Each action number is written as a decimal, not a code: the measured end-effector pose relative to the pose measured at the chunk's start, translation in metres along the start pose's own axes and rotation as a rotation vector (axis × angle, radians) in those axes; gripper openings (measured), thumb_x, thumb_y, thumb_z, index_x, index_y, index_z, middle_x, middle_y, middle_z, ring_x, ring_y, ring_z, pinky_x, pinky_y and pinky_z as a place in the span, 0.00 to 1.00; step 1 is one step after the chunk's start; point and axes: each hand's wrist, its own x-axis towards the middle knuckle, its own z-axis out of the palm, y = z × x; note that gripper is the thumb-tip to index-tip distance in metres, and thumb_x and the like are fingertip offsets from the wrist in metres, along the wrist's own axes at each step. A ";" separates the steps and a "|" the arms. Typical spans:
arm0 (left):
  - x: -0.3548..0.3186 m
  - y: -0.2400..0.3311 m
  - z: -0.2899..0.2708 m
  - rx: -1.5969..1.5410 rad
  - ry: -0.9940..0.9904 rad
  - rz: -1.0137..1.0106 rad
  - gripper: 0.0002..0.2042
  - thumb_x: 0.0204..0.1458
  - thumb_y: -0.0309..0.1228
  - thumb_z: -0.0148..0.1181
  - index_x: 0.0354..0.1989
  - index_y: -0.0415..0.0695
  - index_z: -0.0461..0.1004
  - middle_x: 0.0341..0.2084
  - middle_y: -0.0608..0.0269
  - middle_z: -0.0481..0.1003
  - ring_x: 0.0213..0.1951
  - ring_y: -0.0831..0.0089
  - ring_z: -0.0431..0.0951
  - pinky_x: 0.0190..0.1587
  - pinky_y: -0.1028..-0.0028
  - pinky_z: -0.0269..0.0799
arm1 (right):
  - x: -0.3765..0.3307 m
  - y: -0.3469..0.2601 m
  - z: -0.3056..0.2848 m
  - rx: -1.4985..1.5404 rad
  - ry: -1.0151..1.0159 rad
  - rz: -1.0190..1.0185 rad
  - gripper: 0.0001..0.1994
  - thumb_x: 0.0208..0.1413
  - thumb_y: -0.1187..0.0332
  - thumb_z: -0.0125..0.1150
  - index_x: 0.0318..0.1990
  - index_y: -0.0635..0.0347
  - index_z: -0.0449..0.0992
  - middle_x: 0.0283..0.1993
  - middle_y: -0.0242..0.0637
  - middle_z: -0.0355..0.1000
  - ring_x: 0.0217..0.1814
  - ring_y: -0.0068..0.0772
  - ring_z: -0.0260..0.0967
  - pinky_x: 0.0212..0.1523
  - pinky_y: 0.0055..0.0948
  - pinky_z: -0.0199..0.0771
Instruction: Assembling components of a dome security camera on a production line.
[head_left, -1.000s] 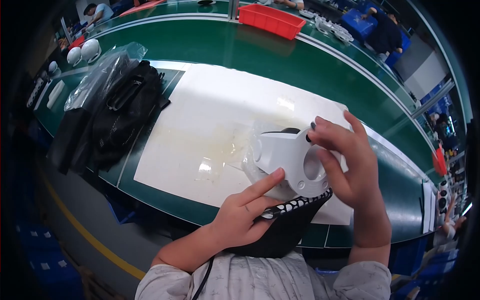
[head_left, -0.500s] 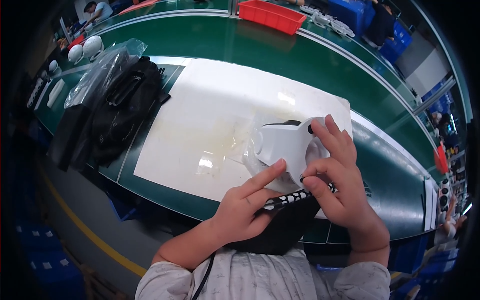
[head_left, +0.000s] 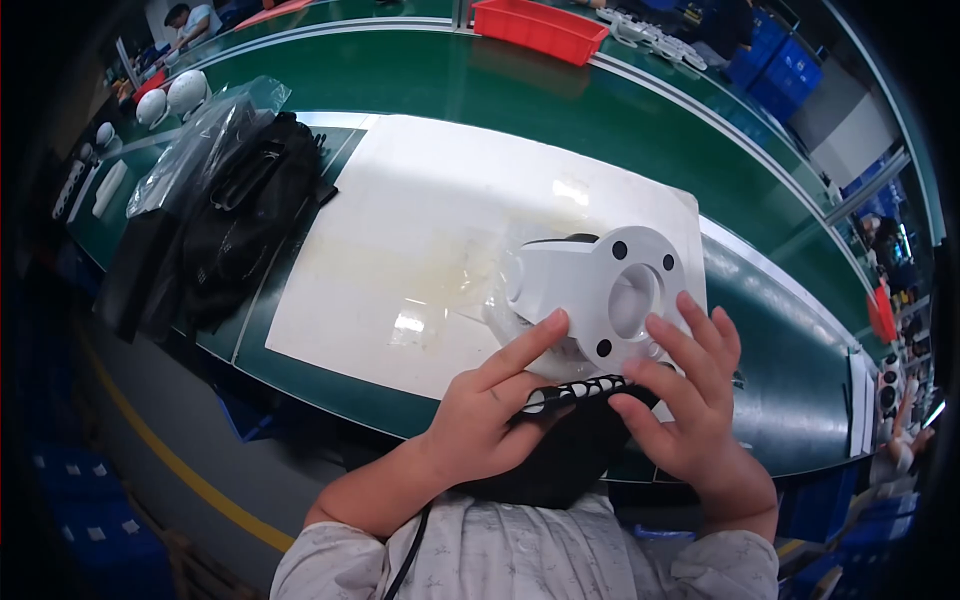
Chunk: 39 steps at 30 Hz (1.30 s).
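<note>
A white plastic device (head_left: 560, 285) with a ring-shaped base lies on its side, the base facing me. Round black pads (head_left: 603, 348) sit on the base around its central opening. My left hand (head_left: 490, 420) grips a black sheet (head_left: 570, 465) with a row of white round spots along its upper edge, while its index finger rests against the device. My right hand (head_left: 690, 400) is beside the base and the sheet's right end, fingers apart, with nothing visible in it. Clear plastic film (head_left: 500, 310) lies under the device.
Beneath the device is a white board (head_left: 400, 200) on the green table (head_left: 420, 70). Black fabric bags (head_left: 245, 220) and a clear plastic bag (head_left: 205, 130) lie at the left, near white round devices (head_left: 188, 92). A red bin (head_left: 540, 32) stands at the far side. Other people work farther off.
My right hand has drawn back from the base, down and to the right, and its pinched fingers have spread. More pads on the base now show. My left hand stays put.
</note>
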 end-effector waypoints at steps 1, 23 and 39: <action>0.001 0.001 0.000 0.002 -0.006 -0.003 0.09 0.35 0.19 0.56 0.29 0.37 0.69 0.52 0.50 0.58 0.46 0.58 0.68 0.40 0.74 0.68 | -0.003 0.002 0.001 -0.002 0.001 0.004 0.11 0.41 0.60 0.58 0.32 0.54 0.73 0.47 0.32 0.66 0.56 0.38 0.55 0.57 0.46 0.38; 0.001 0.003 0.000 0.033 -0.024 -0.054 0.08 0.34 0.19 0.58 0.27 0.35 0.69 0.52 0.50 0.59 0.44 0.60 0.70 0.40 0.76 0.68 | -0.013 0.028 0.005 0.310 0.107 0.211 0.06 0.45 0.67 0.56 0.27 0.59 0.70 0.55 0.47 0.56 0.61 0.49 0.46 0.58 0.41 0.42; 0.001 0.005 0.000 0.028 -0.050 -0.079 0.08 0.35 0.19 0.58 0.27 0.35 0.70 0.52 0.51 0.59 0.45 0.60 0.70 0.41 0.76 0.67 | -0.005 0.021 0.004 0.068 0.144 0.145 0.04 0.44 0.68 0.55 0.27 0.58 0.73 0.52 0.45 0.61 0.59 0.45 0.49 0.57 0.38 0.40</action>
